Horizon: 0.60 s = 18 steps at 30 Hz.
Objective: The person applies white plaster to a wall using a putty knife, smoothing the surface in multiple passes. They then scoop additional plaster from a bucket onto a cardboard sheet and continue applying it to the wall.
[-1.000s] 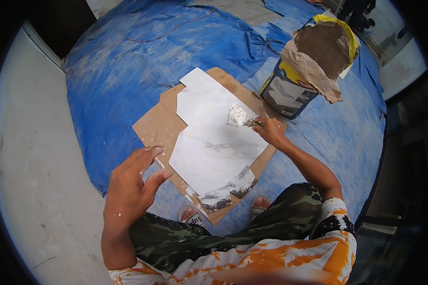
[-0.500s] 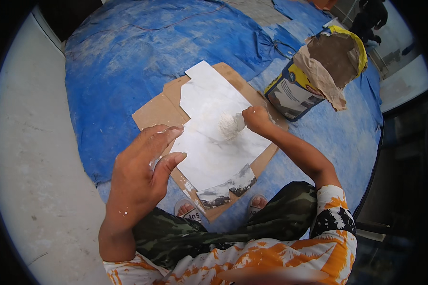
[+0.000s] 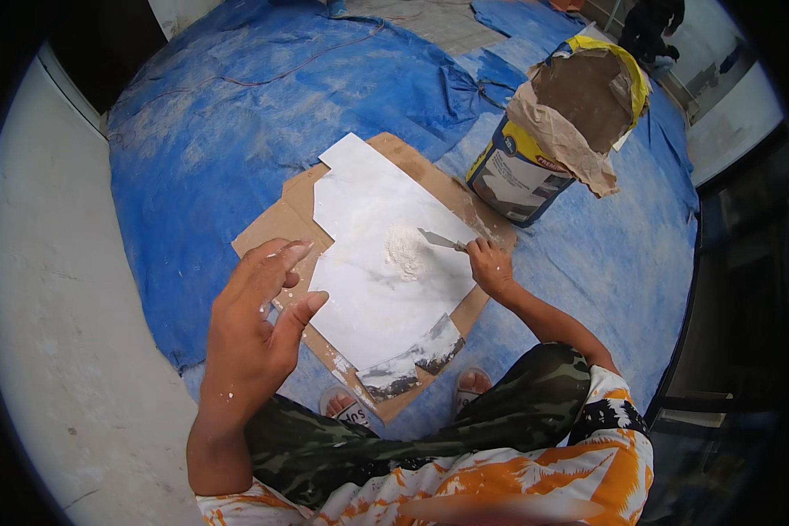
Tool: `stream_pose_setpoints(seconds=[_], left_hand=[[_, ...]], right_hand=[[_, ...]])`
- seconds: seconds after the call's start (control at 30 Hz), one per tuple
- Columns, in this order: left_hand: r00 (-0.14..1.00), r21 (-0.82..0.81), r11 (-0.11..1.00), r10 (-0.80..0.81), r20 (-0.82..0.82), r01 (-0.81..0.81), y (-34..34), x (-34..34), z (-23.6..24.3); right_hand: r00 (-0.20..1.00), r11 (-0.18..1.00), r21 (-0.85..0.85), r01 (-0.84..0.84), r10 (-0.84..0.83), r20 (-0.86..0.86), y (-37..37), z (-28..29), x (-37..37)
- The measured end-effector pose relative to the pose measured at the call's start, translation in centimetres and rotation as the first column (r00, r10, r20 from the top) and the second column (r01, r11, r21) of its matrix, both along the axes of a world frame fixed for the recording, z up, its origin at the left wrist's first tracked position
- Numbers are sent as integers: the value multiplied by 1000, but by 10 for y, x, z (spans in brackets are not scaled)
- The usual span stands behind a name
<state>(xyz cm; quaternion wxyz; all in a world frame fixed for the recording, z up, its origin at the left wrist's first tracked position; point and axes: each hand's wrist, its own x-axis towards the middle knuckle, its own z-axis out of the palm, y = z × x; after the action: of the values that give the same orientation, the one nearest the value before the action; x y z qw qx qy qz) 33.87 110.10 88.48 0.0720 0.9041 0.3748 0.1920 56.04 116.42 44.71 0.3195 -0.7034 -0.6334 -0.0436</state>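
Observation:
A small heap of whitish powder (image 3: 405, 252) lies in the middle of a white board (image 3: 373, 307). Closed around its handle, my right hand (image 3: 491, 265) holds a putty knife (image 3: 441, 239) whose thin metal blade points left, just over the board beside the heap. My left hand (image 3: 259, 320) is raised near the board's left edge, thumb and fingers apart, holding nothing, with white specks on the skin. Under the board is a sheet of brown cardboard (image 3: 276, 217). Grey-and-white smeared pieces (image 3: 390, 377) lie at the board's near edge.
An opened yellow-and-blue paper bag (image 3: 517, 171) with its top torn back stands beyond my right hand. Blue sheeting (image 3: 237, 131) covers the floor. A pale wall (image 3: 44, 289) runs along the left. Another person (image 3: 649, 35) is at the far right.
My right hand has drawn right and slightly nearer with the putty knife, whose blade is now away from the powder heap. The heap looks flatter. My left hand remains open.

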Motion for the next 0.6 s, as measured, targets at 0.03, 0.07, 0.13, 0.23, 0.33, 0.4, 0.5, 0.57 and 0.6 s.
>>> stream_pose_setpoints(seconds=[0.03,0.07,0.13,0.23,0.33,0.4,0.5,0.57,0.6], left_hand=[[1000,-27,1000,0,15,1,1,6,-3],[1000,0,1000,10,-3,-10,1,12,-5],[999,-24,999,31,7,-31,0,25,-8],[997,-47,996,68,-45,-70,-3,46,-7],[995,-126,987,97,-5,-97,-2,71,-3],[994,-102,989,100,-39,-103,-2,85,-3],[992,-113,987,111,-61,-117,-1,104,-2],[992,-161,980,108,-71,-119,-3,115,-2],[987,-169,975,131,-92,-145,-6,121,-1]], right_hand=[[1000,998,-57,19,-20,-24,-1,-4,2],[998,999,-15,33,-33,-46,-3,-5,5],[992,996,-38,79,-82,-92,-8,-2,17],[907,991,-53,124,-134,-398,-25,23,54],[716,957,6,290,-213,-665,-50,74,125],[493,941,25,339,-154,-856,-73,116,189],[581,860,50,507,-299,-757,-102,177,289],[710,784,81,616,-507,-488,-98,205,344],[783,779,161,606,-548,-293,-90,212,370]])
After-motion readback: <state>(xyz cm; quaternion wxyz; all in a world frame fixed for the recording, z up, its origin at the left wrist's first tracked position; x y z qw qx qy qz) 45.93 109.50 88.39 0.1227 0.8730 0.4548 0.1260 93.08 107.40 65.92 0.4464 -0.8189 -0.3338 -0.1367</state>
